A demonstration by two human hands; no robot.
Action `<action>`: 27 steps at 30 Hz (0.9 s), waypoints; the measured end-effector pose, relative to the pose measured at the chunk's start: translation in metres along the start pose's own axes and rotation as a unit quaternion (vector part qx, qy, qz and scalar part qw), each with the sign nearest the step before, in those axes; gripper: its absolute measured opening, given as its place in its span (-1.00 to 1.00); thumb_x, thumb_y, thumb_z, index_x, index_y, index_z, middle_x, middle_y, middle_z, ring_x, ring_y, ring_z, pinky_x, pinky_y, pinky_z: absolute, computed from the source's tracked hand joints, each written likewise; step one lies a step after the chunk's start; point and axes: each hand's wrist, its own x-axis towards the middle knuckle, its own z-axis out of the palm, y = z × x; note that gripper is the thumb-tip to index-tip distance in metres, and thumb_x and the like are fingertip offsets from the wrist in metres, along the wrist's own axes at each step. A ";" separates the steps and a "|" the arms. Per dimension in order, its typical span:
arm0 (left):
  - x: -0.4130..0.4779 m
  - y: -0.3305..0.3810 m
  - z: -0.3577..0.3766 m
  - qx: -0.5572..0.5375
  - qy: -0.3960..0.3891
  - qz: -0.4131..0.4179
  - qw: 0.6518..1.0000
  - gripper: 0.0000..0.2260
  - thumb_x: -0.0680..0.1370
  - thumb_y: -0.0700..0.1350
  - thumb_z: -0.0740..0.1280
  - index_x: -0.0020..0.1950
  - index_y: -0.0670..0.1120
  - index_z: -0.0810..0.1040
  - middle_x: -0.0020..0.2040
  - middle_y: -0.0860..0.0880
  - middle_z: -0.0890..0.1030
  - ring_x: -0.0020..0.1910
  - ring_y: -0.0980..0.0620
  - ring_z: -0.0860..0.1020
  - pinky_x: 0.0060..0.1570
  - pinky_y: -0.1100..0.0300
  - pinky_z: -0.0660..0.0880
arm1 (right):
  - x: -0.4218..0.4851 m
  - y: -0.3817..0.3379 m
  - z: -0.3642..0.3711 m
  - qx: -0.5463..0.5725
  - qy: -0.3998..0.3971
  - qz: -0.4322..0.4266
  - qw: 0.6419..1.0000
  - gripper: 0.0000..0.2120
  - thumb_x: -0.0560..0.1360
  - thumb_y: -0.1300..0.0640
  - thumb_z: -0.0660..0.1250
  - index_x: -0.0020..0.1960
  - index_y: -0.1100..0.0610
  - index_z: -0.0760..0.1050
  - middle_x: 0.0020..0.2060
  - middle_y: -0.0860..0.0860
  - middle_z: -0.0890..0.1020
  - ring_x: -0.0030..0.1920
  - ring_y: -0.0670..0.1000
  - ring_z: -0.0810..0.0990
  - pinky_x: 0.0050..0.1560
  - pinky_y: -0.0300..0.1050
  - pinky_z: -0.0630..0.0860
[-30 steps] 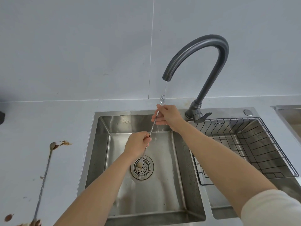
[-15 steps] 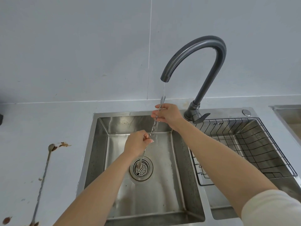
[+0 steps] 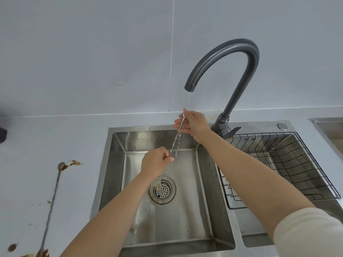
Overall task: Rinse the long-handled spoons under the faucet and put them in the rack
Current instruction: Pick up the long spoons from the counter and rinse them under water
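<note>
- While water is running from the faucet point(image 3: 225, 58), the right hand point(image 3: 192, 125) is pinching the spoon point(image 3: 176, 139) at its top end and the left hand point(image 3: 155, 163) is clenching lower on the stem, over the sink point(image 3: 118, 164)
- Wet fingers are risking a slip; the thin stem could be dropping toward the drain point(image 3: 163, 190)
- Another spoon point(image 3: 52, 199) is lying on the stained grey desk point(image 3: 55, 138), well apart from the wire rack point(image 3: 289, 164) by the plain wall

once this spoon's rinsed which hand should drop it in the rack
Right, probably. The right hand grips the spoon at its upper end, beside the wire rack in the right basin. The left hand holds lower over the sink, farther off.
</note>
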 end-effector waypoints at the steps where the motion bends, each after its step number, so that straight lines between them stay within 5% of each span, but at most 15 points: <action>1: 0.000 0.000 0.000 0.001 0.001 0.001 1.000 -0.71 0.47 -0.08 0.37 -0.39 0.05 0.33 -0.44 0.13 0.43 -0.28 -0.01 0.51 -0.11 0.09 0.50 | 0.000 -0.001 -0.001 0.008 0.000 -0.005 1.000 -0.75 0.60 0.10 0.15 -0.20 0.18 0.44 -0.30 0.12 0.60 -0.45 -0.04 0.64 -0.35 -0.18 0.62; 8: -0.001 0.002 0.004 0.008 0.003 0.011 1.000 -0.71 0.48 -0.06 0.34 -0.38 0.03 0.32 -0.45 0.12 0.42 -0.31 0.00 0.50 -0.13 0.08 0.51 | -0.003 -0.009 -0.008 0.053 -0.015 -0.028 0.998 -0.87 0.53 0.30 0.26 -0.18 0.18 0.50 -0.28 0.11 0.60 -0.39 -0.05 0.66 -0.29 -0.25 0.63; 27: 0.025 0.037 -0.006 -0.040 0.061 0.036 0.997 -0.86 0.49 -0.09 0.34 -0.20 -0.13 0.48 -0.44 0.13 0.37 -0.28 0.01 0.43 -0.29 0.21 0.28 | -0.010 0.000 -0.011 -0.056 -0.055 -0.033 0.996 -0.94 0.51 0.31 0.28 -0.09 0.21 0.52 -0.27 0.05 0.61 -0.46 -0.20 0.63 -0.28 -0.33 0.59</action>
